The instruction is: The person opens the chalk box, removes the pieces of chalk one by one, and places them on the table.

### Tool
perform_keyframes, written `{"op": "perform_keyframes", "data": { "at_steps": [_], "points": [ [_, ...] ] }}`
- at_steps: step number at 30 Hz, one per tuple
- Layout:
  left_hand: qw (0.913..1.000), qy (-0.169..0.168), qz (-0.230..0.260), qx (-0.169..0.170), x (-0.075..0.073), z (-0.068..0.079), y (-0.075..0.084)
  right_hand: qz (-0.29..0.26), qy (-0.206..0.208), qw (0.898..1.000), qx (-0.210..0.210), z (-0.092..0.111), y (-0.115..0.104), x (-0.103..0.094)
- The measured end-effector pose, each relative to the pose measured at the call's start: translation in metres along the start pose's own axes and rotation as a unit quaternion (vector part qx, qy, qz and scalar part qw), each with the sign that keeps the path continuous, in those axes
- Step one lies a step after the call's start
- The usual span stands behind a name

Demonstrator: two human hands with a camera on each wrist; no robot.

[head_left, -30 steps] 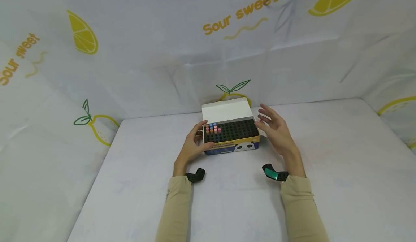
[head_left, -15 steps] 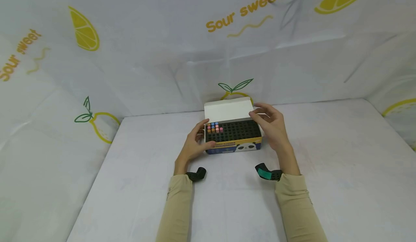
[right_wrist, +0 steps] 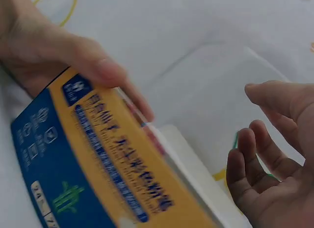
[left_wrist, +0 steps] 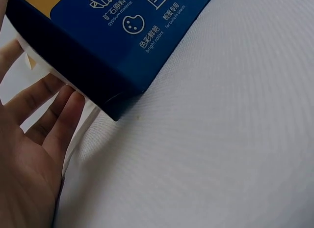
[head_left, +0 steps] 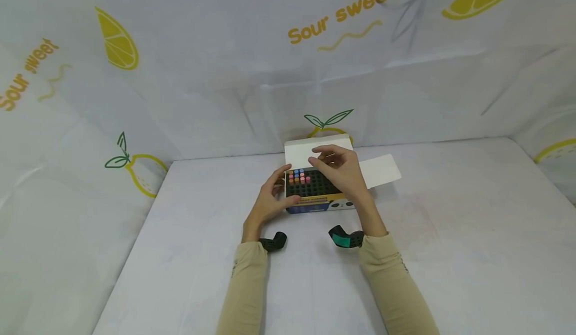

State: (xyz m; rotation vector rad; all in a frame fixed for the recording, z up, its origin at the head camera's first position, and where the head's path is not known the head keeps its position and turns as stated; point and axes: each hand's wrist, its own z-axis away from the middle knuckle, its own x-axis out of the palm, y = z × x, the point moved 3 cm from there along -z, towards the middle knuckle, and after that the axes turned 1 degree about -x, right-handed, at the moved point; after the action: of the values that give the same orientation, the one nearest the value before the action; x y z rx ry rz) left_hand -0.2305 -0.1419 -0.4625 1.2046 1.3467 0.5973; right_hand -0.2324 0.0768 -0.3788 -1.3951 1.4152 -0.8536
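Note:
The chalk box [head_left: 315, 205], blue and yellow with a panda on its front, stands with its lid raised. Colored chalk sticks [head_left: 296, 176] fill a few holes at the left of its black holed insert. My left hand [head_left: 264, 204] grips the box's left end, thumb over the front edge. In the left wrist view, the fingers [left_wrist: 73, 112] lie along the box's side. Over the box's right half hovers my right hand [head_left: 344, 175], fingers loosely bent and apart. The right wrist view shows nothing between those fingers [right_wrist: 274, 154]. Part of the insert is hidden behind this hand.
A white side flap [head_left: 381, 170] sticks out from the box's right end, and the white lid [head_left: 299, 152] leans back toward the curtain [head_left: 202, 100]. White cloth covers the table [head_left: 306, 285]. Each wrist wears a black camera mount [head_left: 273, 242].
My right hand has moved left from the box's right end to above the insert, leaving the side flap in sight. The left hand keeps its grip on the box.

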Motion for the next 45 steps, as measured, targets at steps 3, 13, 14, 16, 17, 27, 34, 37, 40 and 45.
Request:
{"op": "perform_keyframes", "data": {
  "at_steps": [3,13,14,16,17,27,34,37,40,45],
  "points": [
    [1.0000,-0.002,0.002,-0.003,0.000,0.000,0.000,0.054,-0.021,0.998,-0.007,0.000,0.004,0.007],
    [0.9998,-0.008,0.013,-0.011,0.000,0.001,0.005,0.150,-0.095,0.984,0.028,0.005,0.017,0.000],
    [0.9998,-0.008,0.013,-0.011,0.000,0.000,0.005,0.158,-0.099,0.982,0.031,0.005,0.017,-0.001],
    [0.9998,-0.008,0.011,-0.012,0.001,0.000,0.005,0.171,-0.107,0.979,0.032,0.005,0.018,-0.001],
    [0.9998,-0.008,0.010,-0.012,0.001,0.000,0.005,0.179,-0.111,0.977,0.029,0.005,0.019,0.000],
    [0.9999,-0.006,0.003,-0.009,0.002,0.000,0.001,0.213,-0.119,0.970,0.007,0.007,0.018,0.006],
    [0.9999,-0.006,-0.005,-0.011,0.002,0.002,0.001,0.229,-0.118,0.966,0.002,0.009,0.019,0.010],
    [0.9999,-0.006,-0.007,-0.010,0.002,0.003,0.001,0.234,-0.117,0.965,-0.006,0.009,0.019,0.012],
    [0.9999,-0.005,-0.008,-0.012,0.002,0.002,0.001,0.241,-0.115,0.964,-0.014,0.009,0.017,0.013],
    [1.0000,-0.004,-0.002,-0.008,0.001,0.001,0.001,0.236,-0.112,0.965,-0.019,0.009,0.016,0.012]
  ]
}}
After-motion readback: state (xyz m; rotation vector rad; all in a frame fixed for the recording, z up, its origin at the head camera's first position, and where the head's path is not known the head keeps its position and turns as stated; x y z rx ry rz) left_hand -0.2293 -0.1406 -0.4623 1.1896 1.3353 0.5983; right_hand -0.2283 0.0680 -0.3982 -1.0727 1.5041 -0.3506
